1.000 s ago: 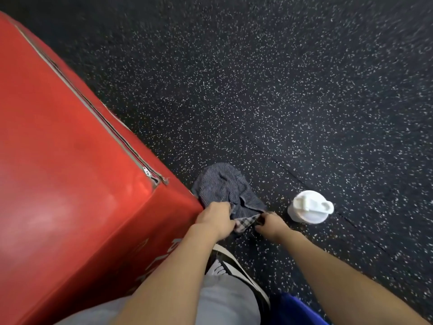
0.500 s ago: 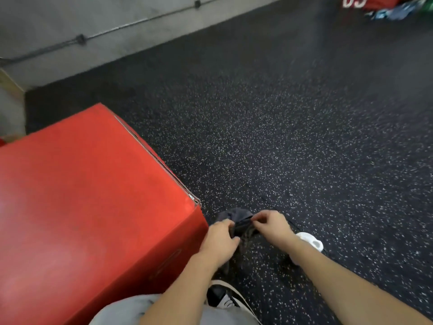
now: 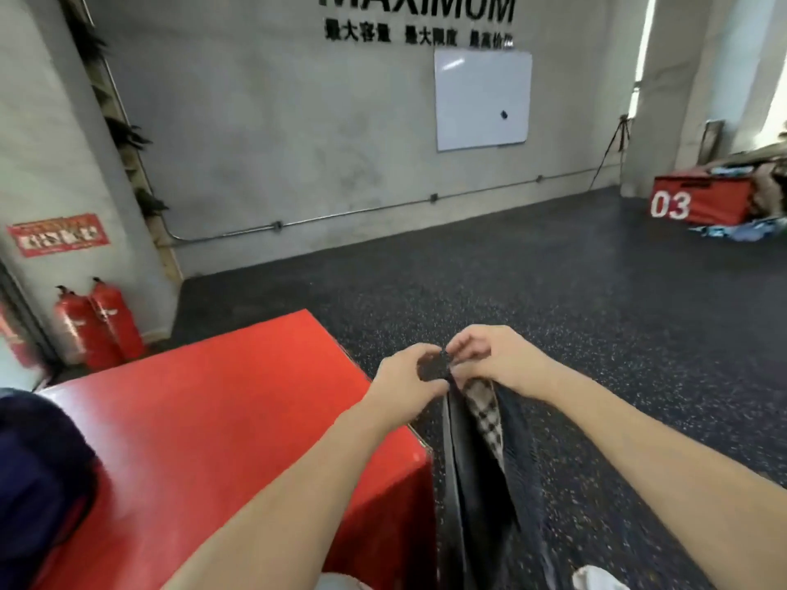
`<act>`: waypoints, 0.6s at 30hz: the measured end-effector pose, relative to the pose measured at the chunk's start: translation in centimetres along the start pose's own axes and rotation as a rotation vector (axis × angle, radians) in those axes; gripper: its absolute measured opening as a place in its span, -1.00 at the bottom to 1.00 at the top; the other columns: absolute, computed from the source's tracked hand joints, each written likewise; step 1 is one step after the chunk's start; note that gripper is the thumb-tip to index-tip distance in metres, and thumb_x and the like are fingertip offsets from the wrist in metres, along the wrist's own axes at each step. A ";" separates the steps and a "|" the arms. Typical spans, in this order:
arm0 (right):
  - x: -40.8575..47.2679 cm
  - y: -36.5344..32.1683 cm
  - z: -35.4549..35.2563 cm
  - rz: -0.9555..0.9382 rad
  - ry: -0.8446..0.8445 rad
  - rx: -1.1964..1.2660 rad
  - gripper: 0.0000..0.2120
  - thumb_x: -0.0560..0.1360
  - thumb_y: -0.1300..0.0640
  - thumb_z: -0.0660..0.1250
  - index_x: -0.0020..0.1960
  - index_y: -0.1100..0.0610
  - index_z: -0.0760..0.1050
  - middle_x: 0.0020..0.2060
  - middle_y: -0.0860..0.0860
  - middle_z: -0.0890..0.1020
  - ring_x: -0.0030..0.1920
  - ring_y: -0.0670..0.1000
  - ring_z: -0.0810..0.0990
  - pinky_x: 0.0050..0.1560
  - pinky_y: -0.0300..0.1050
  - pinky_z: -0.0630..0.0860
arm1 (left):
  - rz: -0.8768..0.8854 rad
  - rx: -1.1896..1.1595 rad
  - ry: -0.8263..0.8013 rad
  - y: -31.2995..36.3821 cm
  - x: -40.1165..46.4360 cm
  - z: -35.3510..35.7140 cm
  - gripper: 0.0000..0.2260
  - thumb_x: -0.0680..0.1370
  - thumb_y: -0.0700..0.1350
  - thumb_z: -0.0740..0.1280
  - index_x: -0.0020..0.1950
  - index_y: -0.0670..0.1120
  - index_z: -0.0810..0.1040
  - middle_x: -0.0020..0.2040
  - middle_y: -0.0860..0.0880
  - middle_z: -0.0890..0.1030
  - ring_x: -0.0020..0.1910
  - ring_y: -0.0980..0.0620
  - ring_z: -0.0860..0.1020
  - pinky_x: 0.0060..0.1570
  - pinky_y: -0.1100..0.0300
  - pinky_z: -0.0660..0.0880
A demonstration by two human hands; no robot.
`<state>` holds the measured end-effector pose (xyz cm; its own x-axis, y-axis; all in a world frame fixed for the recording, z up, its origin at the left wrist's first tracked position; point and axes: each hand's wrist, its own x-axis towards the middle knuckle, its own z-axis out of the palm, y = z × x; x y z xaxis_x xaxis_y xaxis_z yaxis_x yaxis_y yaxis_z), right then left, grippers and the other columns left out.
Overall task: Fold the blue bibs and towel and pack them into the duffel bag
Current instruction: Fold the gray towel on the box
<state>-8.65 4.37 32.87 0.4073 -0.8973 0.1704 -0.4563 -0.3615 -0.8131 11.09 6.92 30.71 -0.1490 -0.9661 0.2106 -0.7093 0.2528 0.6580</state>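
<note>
A dark grey-blue towel (image 3: 477, 483) with a checked underside hangs straight down in front of me, gathered into a long narrow drape. My left hand (image 3: 409, 379) and my right hand (image 3: 489, 355) pinch its top edge close together, just right of the red foam box (image 3: 213, 419). A dark navy bag (image 3: 38, 470) shows at the left edge on the red box; only part of it is visible. Blue cloth (image 3: 749, 232) lies on the floor by a far red box.
A white bottle lid (image 3: 596, 579) sits on the speckled floor at the bottom right. A second red box marked 03 (image 3: 698, 202) stands far right. Two fire extinguishers (image 3: 98, 325) lean against the left wall. A whiteboard (image 3: 483, 100) hangs on the grey wall.
Both hands have lifted the towel off the floor and raised it, so it now hangs down. The view has tilted up from the floor to the room.
</note>
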 end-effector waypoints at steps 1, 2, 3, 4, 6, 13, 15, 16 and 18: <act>0.2 -2.4 -0.7 -0.034 -0.022 -0.024 -0.75 0.42 0.36 0.52 0.05 0.18 0.60 -0.21 0.06 0.74 -0.21 -0.02 0.69 -0.07 -0.18 0.61 | 0.019 -0.033 0.005 1.0 0.0 -1.8 -0.50 0.41 -0.04 0.54 0.34 0.07 0.55 0.22 0.09 0.63 0.14 0.12 0.58 0.24 0.25 0.44; 0.3 -4.7 -1.4 -0.067 -0.036 -0.043 -0.77 0.42 0.34 0.53 0.04 0.19 0.61 -0.24 0.02 0.74 -0.21 -0.05 0.69 -0.08 -0.24 0.59 | 0.036 -0.078 0.001 1.9 0.0 -3.6 -0.48 0.37 -0.02 0.56 0.32 0.08 0.56 0.19 0.09 0.64 0.14 0.11 0.59 0.25 0.18 0.48; 0.4 -7.0 -2.0 -0.100 -0.043 -0.061 -0.79 0.42 0.30 0.54 0.03 0.17 0.63 -0.23 0.01 0.74 -0.18 -0.07 0.70 -0.06 -0.27 0.57 | 0.058 -0.122 -0.003 2.7 -0.2 -5.5 -0.46 0.33 0.01 0.56 0.30 0.10 0.56 0.16 0.08 0.66 0.14 0.11 0.61 0.24 0.13 0.50; 0.4 -9.2 -2.5 -0.129 -0.042 -0.074 -0.80 0.42 0.25 0.55 0.02 0.13 0.64 -0.21 0.01 0.75 -0.15 -0.07 0.71 -0.01 -0.25 0.56 | 0.077 -0.162 -0.008 3.4 -0.5 -7.2 -0.45 0.31 0.02 0.56 0.29 0.10 0.56 0.12 0.06 0.69 0.12 0.11 0.63 0.20 0.13 0.53; 0.3 -12.9 -3.3 -0.188 -0.024 -0.083 -0.79 0.41 0.17 0.57 0.01 0.08 0.65 -0.17 -0.01 0.75 -0.08 -0.04 0.72 0.11 -0.15 0.56 | 0.087 -0.219 0.002 4.7 -1.3 -10.6 -0.57 0.39 -0.06 0.57 0.24 0.04 0.60 0.01 0.03 0.72 -0.01 0.18 0.66 0.03 0.24 0.54; 0.9 -19.0 -1.9 -0.236 0.020 0.072 -0.70 0.36 0.08 0.62 0.07 0.01 0.68 -0.03 -0.03 0.74 0.03 0.02 0.71 0.21 0.07 0.58 | 0.071 -0.259 0.392 6.3 -4.7 -20.0 -0.93 0.51 -0.16 0.46 -0.14 0.00 0.67 -0.28 0.09 0.64 -0.32 0.15 0.52 -0.12 0.16 0.50; 1.1 -19.8 -0.3 -0.211 -0.023 0.188 -0.70 0.40 0.13 0.59 0.11 0.07 0.69 0.03 -0.01 0.74 0.10 0.03 0.70 0.29 0.08 0.52 | 0.065 -0.259 0.478 6.0 -6.0 -22.8 -0.90 0.53 -0.17 0.45 -0.15 0.01 0.65 -0.28 0.09 0.63 -0.31 0.11 0.53 -0.04 0.09 0.53; 1.1 -20.4 0.4 -0.208 -0.011 0.224 -0.73 0.42 0.13 0.57 0.11 0.08 0.69 0.04 -0.02 0.74 0.11 0.02 0.69 0.30 0.05 0.50 | 0.062 -0.247 0.515 5.7 -6.8 -24.2 -0.89 0.53 -0.17 0.45 -0.16 0.02 0.65 -0.27 0.08 0.65 -0.27 0.07 0.57 0.02 0.04 0.57; 1.0 -22.5 1.8 -0.220 0.041 0.297 -0.81 0.44 0.14 0.55 0.05 0.10 0.70 -0.01 -0.03 0.75 0.09 -0.01 0.68 0.21 -0.08 0.51 | 0.044 -0.227 0.576 4.9 -8.7 -26.8 -0.89 0.52 -0.17 0.45 -0.16 0.03 0.65 -0.21 0.04 0.70 -0.15 -0.03 0.66 0.10 -0.06 0.61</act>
<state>3.39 12.06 50.34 0.4353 -0.8177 0.3767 -0.1095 -0.4634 -0.8794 27.41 17.93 51.48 0.2659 -0.7879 0.5554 -0.5373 0.3572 0.7640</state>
